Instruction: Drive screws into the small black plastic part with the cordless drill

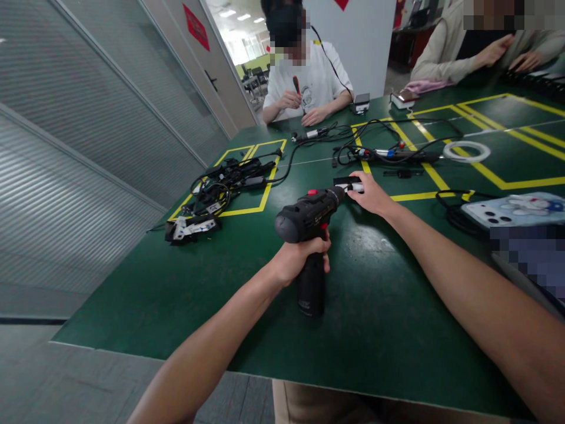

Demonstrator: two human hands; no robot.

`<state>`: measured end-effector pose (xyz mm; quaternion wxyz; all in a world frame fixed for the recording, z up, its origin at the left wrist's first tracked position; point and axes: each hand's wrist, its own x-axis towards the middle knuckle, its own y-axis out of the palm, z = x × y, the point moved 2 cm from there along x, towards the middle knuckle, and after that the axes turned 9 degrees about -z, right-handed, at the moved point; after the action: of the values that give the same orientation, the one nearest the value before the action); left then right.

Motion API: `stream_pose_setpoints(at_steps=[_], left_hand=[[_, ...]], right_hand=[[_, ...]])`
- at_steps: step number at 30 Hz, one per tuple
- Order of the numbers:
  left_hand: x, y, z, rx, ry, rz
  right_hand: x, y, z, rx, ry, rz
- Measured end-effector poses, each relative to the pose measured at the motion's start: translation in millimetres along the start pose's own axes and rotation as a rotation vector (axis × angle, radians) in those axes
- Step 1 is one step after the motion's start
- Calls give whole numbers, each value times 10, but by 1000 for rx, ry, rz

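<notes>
The left hand (300, 256) grips a black cordless drill (309, 227) by its handle; the right hand (371, 194) pinches a small black-and-white piece (351, 184) at its chuck, not yet clearly seated.

A wide green table (176, 306) marked with yellow tape lines (485, 171) stands on a grey floor (53, 383) beside a glass partition with grey horizontal blinds (66, 147). Beyond a white pillar (362, 41), ceiling strip lights (227, 13) brighten an open office.

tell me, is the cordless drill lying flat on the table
No, the left hand holds the cordless drill upright by its grip while the right hand is at its chuck end.
</notes>
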<state>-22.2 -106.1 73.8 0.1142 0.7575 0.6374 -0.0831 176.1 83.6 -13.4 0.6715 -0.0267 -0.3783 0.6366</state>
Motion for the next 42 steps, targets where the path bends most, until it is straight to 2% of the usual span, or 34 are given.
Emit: stream_pose_setpoints(at_steps=[37, 42], left_hand=[[23, -36, 30, -32, 24, 26], [22, -30, 22, -21, 27, -1]], right_hand=[[6, 5, -24, 1, -1, 10], [7, 7, -20, -9, -10, 0]])
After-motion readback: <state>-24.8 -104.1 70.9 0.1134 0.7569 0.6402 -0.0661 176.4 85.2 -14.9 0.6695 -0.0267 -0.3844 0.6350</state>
